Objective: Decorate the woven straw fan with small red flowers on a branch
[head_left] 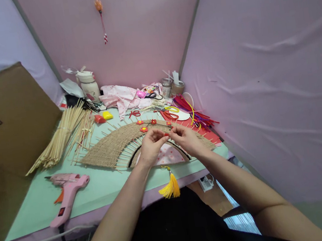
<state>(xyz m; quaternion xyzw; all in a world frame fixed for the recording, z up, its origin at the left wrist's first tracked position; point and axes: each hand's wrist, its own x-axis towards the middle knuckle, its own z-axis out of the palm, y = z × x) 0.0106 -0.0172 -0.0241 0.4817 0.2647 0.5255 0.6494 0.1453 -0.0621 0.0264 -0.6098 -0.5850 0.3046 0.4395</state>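
Note:
My left hand and my right hand meet above a woven fan made of thin sticks and twine. Between the fingertips of both is a small red piece, perhaps clay; its shape is mostly covered. Red and orange flowers with yellow centres, among them one flower, sit on the fan's upper band just beyond my fingers. Pink dotted cloth fills the inner half circle under my hands. A yellow tassel hangs at the fan's lower edge.
A pink glue gun lies at the left front. Behind it are a bundle of sticks and a cardboard sheet. Red and yellow lumps, scissors, pipe cleaners and a white bottle stand farther back.

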